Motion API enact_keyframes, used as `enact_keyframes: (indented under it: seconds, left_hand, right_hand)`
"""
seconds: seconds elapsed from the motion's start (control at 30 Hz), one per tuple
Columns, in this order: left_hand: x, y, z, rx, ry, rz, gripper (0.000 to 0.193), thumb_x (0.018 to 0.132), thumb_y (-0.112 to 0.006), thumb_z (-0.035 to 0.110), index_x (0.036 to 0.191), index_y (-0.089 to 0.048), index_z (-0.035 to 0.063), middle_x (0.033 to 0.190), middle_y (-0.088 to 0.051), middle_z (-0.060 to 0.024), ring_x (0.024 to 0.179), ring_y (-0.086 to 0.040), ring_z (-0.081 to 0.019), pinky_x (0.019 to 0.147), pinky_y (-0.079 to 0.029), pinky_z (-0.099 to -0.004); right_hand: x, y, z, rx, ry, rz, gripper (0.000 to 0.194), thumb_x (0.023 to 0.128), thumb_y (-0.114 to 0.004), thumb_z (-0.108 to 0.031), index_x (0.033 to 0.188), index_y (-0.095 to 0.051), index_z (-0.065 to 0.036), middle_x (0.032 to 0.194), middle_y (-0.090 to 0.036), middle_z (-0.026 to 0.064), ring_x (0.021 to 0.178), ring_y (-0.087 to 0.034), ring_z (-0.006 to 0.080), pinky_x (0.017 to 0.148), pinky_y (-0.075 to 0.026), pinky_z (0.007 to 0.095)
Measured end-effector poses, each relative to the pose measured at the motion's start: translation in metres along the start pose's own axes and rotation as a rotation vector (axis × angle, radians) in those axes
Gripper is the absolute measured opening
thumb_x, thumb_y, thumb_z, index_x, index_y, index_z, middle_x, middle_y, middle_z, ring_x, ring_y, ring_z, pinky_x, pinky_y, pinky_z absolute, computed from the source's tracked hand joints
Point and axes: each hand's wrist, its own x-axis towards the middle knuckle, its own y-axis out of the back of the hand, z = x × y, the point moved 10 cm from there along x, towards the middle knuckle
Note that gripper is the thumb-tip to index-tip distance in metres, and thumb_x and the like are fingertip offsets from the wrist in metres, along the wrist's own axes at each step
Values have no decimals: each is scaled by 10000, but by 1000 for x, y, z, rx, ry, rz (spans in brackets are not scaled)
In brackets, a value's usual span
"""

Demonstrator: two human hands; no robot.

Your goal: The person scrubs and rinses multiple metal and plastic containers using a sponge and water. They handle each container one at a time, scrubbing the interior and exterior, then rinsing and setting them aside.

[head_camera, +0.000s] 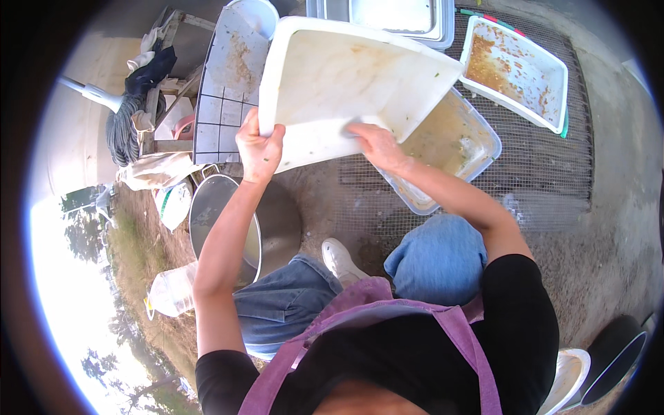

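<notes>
A large white plastic tub (358, 78) is tilted up in front of me, its inside soiled with brownish stains and small green bits. My left hand (261, 150) grips its left rim, thumb over the edge. Against the tub's near side wall rests my right hand (381, 145), blurred, with fingers bent. Something greyish shows at its fingertips, too blurred to name. Below the right forearm, a clear plastic bin (480, 148) holds cloudy brownish water with some foam.
A white basin (519, 72) with orange-brown residue lies on wire mesh (560, 171). Stacked bins (446, 26) stand at the back. A large metal pot (282, 218) and a clear plastic jug (174, 293) are at left, near a wire rack (220, 129) and a grey mop (123, 135).
</notes>
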Motion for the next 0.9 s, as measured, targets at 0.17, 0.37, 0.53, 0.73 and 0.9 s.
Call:
enact_keyframes:
  seconds: [0.17,0.37,0.53,0.73,0.9]
  left_hand:
    - [-3,8,-6,-10,19,-18,220,775,-641,-55,975,-710,1,880,-611,-40,802,-585,-140,736,-473,-283]
    - [5,-13,-14,-102,73,73,192,795,-642,-41,977,-698,-14,899,-617,-23,827,-583,-121,750,-475,-276]
    - [6,0,-32,-285,198,228,240,812,-652,-25,1047,-702,-27,951,-703,-13,843,-621,-96,786,-508,-265]
    - [5,21,-55,-268,218,243,247,798,-633,-39,1036,-699,-16,907,-717,5,813,-610,-63,748,-492,-237]
    - [18,38,-58,-281,202,283,262,786,-632,-44,1036,-704,-15,929,-728,-8,830,-626,-76,766,-501,-247]
  right_hand:
    - [18,-3,47,-186,-364,-10,313,956,-540,-44,1185,-735,-133,1165,-743,145,1006,-718,345,892,-576,492]
    - [42,-34,-110,398,90,148,264,887,-626,-19,1120,-724,-94,1088,-737,133,1018,-674,376,911,-524,476]
    - [29,7,-154,299,450,73,271,849,-621,43,1069,-722,-79,1121,-740,110,1069,-687,331,923,-523,463]
    - [-7,92,-10,-224,282,125,334,841,-566,88,1091,-706,-83,1111,-744,135,1100,-695,337,975,-544,446]
    - [-46,123,132,-615,-170,17,283,877,-591,13,1102,-707,-112,1092,-732,161,1038,-691,369,896,-555,474]
